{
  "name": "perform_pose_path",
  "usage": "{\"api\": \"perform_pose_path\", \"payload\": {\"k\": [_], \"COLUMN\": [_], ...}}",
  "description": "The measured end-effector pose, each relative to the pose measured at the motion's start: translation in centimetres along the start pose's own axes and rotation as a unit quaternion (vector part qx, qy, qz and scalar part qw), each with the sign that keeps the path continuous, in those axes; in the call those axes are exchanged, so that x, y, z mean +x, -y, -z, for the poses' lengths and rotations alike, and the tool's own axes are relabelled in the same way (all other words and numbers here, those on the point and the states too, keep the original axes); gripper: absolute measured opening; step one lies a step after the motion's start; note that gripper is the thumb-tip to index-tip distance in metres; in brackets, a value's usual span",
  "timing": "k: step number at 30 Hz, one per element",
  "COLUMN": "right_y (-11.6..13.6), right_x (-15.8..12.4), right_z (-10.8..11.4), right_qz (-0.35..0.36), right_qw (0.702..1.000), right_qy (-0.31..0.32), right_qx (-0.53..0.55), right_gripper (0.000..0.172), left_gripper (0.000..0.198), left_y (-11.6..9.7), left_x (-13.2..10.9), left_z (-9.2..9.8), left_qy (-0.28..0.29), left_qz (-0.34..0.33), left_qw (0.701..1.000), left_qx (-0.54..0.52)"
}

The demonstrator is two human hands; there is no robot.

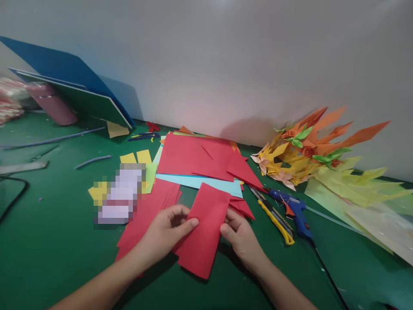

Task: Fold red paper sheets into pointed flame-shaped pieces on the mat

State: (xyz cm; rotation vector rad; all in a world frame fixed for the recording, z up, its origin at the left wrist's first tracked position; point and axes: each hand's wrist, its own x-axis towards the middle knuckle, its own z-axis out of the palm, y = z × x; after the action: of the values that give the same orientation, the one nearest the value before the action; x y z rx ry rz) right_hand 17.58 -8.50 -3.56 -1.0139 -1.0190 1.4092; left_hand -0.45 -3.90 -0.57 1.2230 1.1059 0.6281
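Observation:
A folded sheet of red paper (206, 232) is held up between both hands, tilted, over the green table. My left hand (169, 228) grips its left edge, thumb on the front face and fingers behind. On the opposite side, my right hand (238, 234) pinches the right edge, its fingers partly hidden behind the paper. Red paper strips (142, 219) lie beneath my left forearm and hand. Just beyond, a stack of red sheets (190, 155) rests on a light blue sheet (232, 187), with red triangular pieces (243, 168) at its right.
Right of my hands lie a yellow box cutter (275, 219) and a blue hot glue gun (297, 211) with its cord. Orange and yellow paper flowers (309, 150) stand back right. A pink bottle (53, 103) and leaning boards (84, 94) are back left. Yellow paper squares (143, 156) lie left.

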Motion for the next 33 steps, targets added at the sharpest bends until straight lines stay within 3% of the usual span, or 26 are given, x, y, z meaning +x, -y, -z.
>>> {"api": "perform_pose_path", "payload": {"k": [3, 10, 18, 28, 33], "right_y": [0.1, 0.3, 0.7, -0.6, 0.5], "right_x": [-0.3, -0.2, -0.2, -0.2, 0.5], "right_z": [-0.2, -0.4, -0.9, -0.8, -1.2], "right_qz": [-0.038, -0.068, -0.078, -0.057, -0.106], "right_qw": [0.998, 0.994, 0.994, 0.993, 0.990], "right_qy": [-0.006, -0.061, -0.054, -0.070, -0.061], "right_qx": [-0.053, -0.057, -0.062, -0.076, -0.072], "right_gripper": [0.038, 0.038, 0.043, 0.042, 0.047], "left_gripper": [0.040, 0.033, 0.035, 0.033, 0.036], "left_y": [0.1, 0.4, 0.7, 0.8, 0.2], "left_x": [-0.1, -0.1, 0.2, 0.4, 0.4], "left_z": [-0.7, -0.9, -0.7, -0.8, -0.4], "left_qy": [0.012, 0.034, -0.021, -0.040, -0.049], "left_qz": [0.010, -0.006, -0.029, -0.035, -0.052], "left_qw": [1.000, 0.999, 0.998, 0.995, 0.994], "left_qx": [-0.024, -0.003, -0.042, -0.081, -0.081]}}
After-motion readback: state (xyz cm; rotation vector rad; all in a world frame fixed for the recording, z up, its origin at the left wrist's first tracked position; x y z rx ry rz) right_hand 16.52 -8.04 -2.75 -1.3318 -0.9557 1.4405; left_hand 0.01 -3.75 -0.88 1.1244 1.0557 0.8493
